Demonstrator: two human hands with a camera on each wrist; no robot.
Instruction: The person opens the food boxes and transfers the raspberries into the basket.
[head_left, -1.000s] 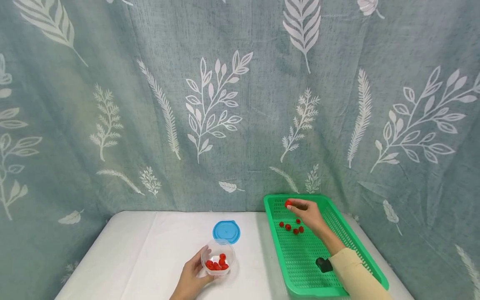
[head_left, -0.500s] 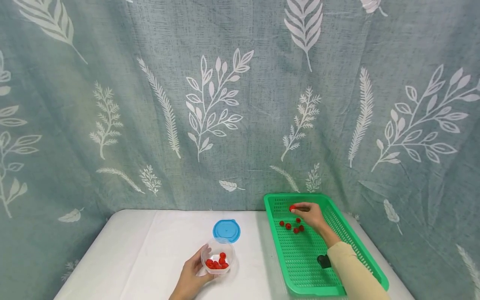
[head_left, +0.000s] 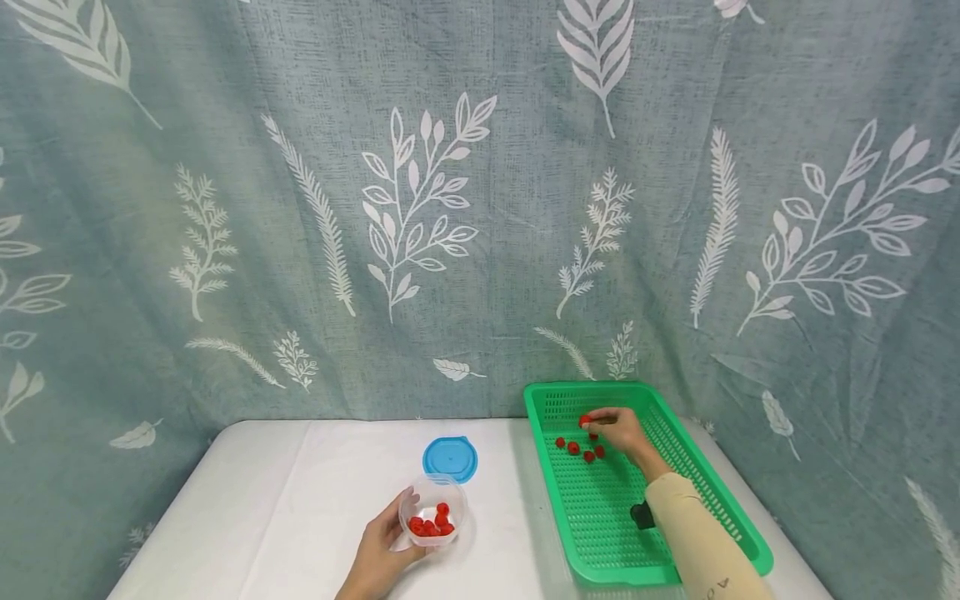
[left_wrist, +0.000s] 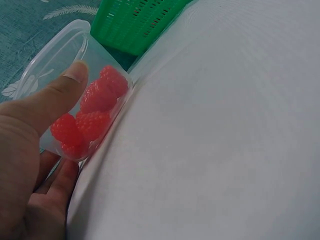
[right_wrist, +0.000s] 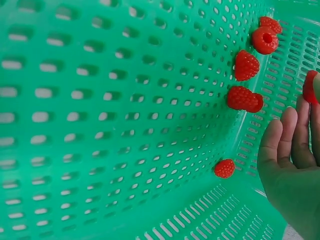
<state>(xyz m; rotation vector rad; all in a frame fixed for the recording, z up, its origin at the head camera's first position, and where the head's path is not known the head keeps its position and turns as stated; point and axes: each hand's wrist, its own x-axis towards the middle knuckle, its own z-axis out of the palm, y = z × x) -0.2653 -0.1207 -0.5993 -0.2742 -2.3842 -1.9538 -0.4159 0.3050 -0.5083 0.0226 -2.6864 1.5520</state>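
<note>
Raspberry (head_left: 585,422) sits pinched in the right hand (head_left: 617,429); clear cup (head_left: 426,503) — gripped by the left hand (head_left: 381,546) — lies well leftward.

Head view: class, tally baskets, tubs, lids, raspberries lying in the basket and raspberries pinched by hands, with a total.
Green basket: 1
Clear tub: 1
Blue lid: 1
Raspberries lying in basket: 5
Raspberry pinched by right hand: 1
Total: 9
</note>
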